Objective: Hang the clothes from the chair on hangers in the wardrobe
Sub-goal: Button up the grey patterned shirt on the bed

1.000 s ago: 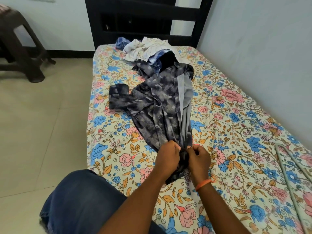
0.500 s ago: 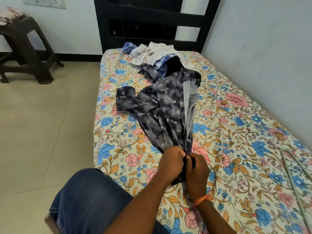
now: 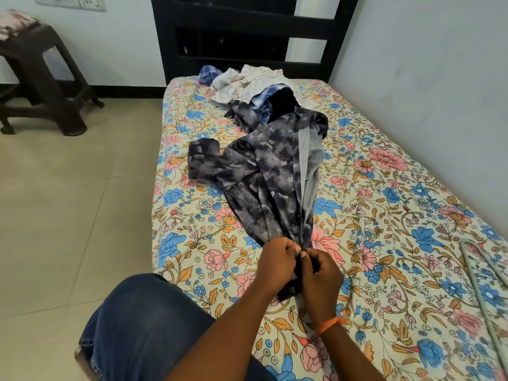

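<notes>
A dark grey patterned shirt [image 3: 264, 177] lies stretched along the floral bedsheet [image 3: 384, 215], one sleeve flung out to the left. Its near end is bunched between my two hands. My left hand [image 3: 277, 262] grips the fabric from the left, and my right hand [image 3: 319, 273], with an orange wrist band, pinches it from the right. A pile of other clothes [image 3: 247, 83], white, blue checked and black, sits at the far end of the bed. Pale metal hangers [image 3: 483, 276] lie on the sheet at the right edge.
A dark headboard [image 3: 247, 37] stands behind the bed and a wall [image 3: 426, 78] runs along its right side. A brown plastic stool [image 3: 41, 78] stands on the tiled floor [image 3: 68, 202] at the left. My jeans-clad knee [image 3: 143, 325] is at the bed's near edge.
The view has shifted slightly, so the bed sits further right. My hands have closed together on the shirt's near end and keep working the fabric; the shirt stays on the bed.
</notes>
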A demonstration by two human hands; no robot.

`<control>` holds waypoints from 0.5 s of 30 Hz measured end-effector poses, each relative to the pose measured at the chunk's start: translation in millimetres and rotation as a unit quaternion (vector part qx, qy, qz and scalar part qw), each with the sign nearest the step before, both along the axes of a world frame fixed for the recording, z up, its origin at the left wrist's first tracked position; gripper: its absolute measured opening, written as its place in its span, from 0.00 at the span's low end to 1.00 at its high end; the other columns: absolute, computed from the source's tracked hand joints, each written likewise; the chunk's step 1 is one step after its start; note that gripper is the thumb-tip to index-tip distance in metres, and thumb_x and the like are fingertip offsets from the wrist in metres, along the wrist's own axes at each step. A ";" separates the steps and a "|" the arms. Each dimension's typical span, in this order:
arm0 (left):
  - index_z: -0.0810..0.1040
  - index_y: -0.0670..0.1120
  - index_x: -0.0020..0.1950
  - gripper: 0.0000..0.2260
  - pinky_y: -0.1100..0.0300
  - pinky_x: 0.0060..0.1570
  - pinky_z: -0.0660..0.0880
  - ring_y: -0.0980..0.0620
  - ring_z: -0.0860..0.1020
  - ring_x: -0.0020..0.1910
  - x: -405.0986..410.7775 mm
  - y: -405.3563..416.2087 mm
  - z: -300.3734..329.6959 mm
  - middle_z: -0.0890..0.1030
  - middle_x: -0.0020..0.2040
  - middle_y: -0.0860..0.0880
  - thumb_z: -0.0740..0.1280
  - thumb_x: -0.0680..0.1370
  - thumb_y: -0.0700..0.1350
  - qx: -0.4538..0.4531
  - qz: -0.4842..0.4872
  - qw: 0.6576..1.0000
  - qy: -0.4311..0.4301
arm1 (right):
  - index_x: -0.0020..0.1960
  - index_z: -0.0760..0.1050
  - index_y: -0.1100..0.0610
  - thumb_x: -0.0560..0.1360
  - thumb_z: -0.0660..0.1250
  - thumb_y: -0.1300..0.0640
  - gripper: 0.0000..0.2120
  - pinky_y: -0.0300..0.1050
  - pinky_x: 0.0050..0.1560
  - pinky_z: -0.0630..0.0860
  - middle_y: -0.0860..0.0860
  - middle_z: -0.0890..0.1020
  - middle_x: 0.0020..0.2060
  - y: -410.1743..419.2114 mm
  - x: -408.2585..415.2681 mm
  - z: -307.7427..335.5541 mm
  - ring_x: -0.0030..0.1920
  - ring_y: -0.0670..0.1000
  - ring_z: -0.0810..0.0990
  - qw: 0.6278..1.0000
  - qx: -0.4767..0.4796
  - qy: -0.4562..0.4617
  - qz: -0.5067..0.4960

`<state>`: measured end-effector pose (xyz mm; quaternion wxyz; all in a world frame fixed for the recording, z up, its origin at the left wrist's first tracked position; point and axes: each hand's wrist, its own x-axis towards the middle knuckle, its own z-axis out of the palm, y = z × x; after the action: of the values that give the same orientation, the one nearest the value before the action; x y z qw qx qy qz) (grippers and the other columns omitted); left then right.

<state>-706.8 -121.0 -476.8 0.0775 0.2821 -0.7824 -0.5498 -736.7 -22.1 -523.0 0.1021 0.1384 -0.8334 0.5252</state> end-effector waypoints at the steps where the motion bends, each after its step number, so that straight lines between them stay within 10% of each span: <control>1: 0.79 0.46 0.41 0.09 0.74 0.26 0.67 0.59 0.77 0.32 0.4 0.6 0.0 0.80 0.36 0.52 0.65 0.81 0.43 0.006 0.008 1.000 0.004 | 0.47 0.82 0.57 0.76 0.71 0.63 0.02 0.47 0.43 0.79 0.48 0.82 0.41 -0.7 0.9 1.7 0.43 0.47 0.81 1.000 -0.010 -0.009 -0.003; 7: 0.82 0.46 0.44 0.07 0.66 0.32 0.75 0.55 0.81 0.34 -0.1 1.8 -0.9 0.83 0.38 0.50 0.67 0.79 0.44 0.025 0.047 0.999 0.009 | 0.45 0.82 0.51 0.75 0.72 0.63 0.08 0.31 0.43 0.77 0.45 0.84 0.41 0.2 6.6 10.4 0.43 0.41 0.82 0.994 -0.083 -0.069 0.008; 15: 0.82 0.48 0.44 0.06 0.65 0.36 0.75 0.56 0.80 0.38 -4.2 -0.6 -6.0 0.83 0.40 0.52 0.67 0.79 0.43 0.032 0.045 0.998 0.002 | 0.46 0.84 0.54 0.75 0.71 0.65 0.07 0.41 0.48 0.80 0.45 0.85 0.41 2.2 3.3 14.6 0.44 0.40 0.83 0.986 -0.112 -0.121 0.000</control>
<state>-710.9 -121.6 -482.7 0.0944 0.3188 -0.7504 -0.5713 -733.4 -19.9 -508.4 0.0156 0.0614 -0.7759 0.6277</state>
